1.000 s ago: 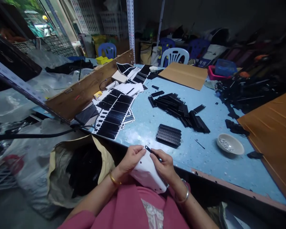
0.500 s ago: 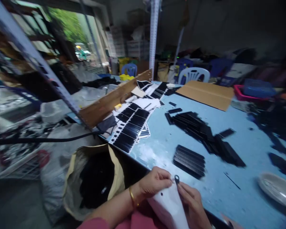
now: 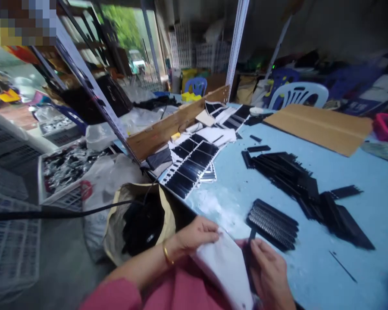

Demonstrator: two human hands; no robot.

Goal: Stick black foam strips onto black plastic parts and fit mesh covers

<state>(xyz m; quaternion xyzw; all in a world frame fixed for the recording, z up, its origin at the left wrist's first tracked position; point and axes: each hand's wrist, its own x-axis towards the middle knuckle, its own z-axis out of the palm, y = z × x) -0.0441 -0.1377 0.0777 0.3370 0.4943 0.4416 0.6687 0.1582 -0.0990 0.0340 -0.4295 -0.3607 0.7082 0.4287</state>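
My left hand (image 3: 198, 234), a gold bracelet at its wrist, is closed in a pinch on the top corner of a white sheet (image 3: 226, 265), paper or cloth, I cannot tell which. The sheet hangs over my lap at the table's edge. Between the thumb and fingers of my right hand (image 3: 270, 269) is a narrow black strip (image 3: 252, 234), its upper end sticking out. Its lower part runs down along the sheet and is partly hidden. Just beyond, a neat stack of textured black strips (image 3: 273, 224) lies on the blue table (image 3: 226, 206).
Behind the stack is a loose pile of black strips (image 3: 287, 176). White sheets with black pieces (image 3: 194, 165) lie by a wooden board (image 3: 177, 120). A sack of black pieces (image 3: 168, 206) stands left of the table. Cardboard (image 3: 320, 127) lies at the back; a black cable (image 3: 61, 215) crosses the left.
The view has swung left. My hands have moved apart, the left still pinching the white sheet. The strip's ring-shaped end, seen before between my fingers, no longer shows.
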